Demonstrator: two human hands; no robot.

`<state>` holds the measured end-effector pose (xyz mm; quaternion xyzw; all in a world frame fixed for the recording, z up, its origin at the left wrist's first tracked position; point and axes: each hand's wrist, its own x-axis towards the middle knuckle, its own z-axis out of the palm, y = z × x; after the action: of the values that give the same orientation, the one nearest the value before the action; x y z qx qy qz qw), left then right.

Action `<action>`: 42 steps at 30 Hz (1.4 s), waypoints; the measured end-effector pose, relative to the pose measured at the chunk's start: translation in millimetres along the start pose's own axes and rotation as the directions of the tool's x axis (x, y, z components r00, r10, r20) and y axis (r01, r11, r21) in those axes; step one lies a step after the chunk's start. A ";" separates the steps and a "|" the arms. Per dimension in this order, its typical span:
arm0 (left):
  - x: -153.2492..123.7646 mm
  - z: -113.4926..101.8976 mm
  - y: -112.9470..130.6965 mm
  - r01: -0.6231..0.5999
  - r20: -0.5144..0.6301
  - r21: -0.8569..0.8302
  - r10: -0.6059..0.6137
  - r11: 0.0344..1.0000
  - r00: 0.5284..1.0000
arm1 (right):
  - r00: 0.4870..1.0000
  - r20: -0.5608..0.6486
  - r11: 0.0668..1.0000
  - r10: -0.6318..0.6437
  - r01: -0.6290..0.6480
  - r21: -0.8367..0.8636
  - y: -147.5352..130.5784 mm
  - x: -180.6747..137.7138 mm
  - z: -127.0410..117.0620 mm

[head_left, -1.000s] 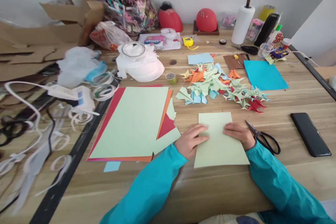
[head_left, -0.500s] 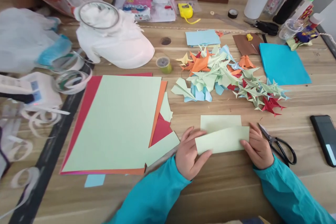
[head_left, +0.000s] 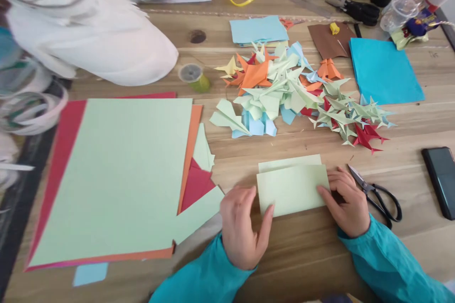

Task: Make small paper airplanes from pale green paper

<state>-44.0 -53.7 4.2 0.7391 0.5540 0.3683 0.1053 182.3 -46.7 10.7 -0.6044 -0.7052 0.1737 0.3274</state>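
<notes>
From the head view, the folded light green paper (head_left: 291,189) lies flat on the table (head_left: 313,251) right in front of you, between your two hands, with its long axis running left to right and tilted only slightly. A narrow strip of its lower layer shows along the far edge. Your left hand (head_left: 243,227) rests open and palm down at the paper's near left corner, with the thumb touching that edge and clasping nothing. Your right hand (head_left: 346,203) is also open, its fingertips pressed flat onto the paper's right end. Both hands touch the paper, the right lying further onto it. The scissors (head_left: 378,196) sit just beside your right hand, blades pointing away from you, and the phone (head_left: 441,180) further right is cut off by the frame. The pile of folded paper figures (head_left: 295,99) lies beyond the paper, and the stack of large sheets (head_left: 117,175) lies to your left. You cannot see your right thumb, nor whether the near crease is pressed flat.
</notes>
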 end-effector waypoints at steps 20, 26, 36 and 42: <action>3.1 13.8 14.2 -0.325 0.251 0.116 0.289 0.939 0.924 | 0.993 -0.101 0.995 0.061 -0.068 -0.070 0.8 -0.8 5.7; 1.3 10.6 18.6 -0.336 0.161 0.140 0.314 0.931 0.936 | 0.991 -0.107 0.988 0.075 -0.088 -0.127 -1.4 0.7 4.9; 5.7 15.2 15.8 -0.391 0.358 0.147 0.320 0.909 0.877 | 0.993 -0.105 0.975 0.047 -0.069 -0.211 1.0 1.1 6.0; 6.1 15.5 16.1 -0.374 0.343 0.157 0.305 0.914 0.888 | 0.992 -0.106 0.966 0.070 -0.094 -0.241 3.2 -0.6 6.8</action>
<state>-21.2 -50.2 4.9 0.8807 0.4289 0.1966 0.0433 180.1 -45.6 3.6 -0.6767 -0.6789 0.0693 0.2763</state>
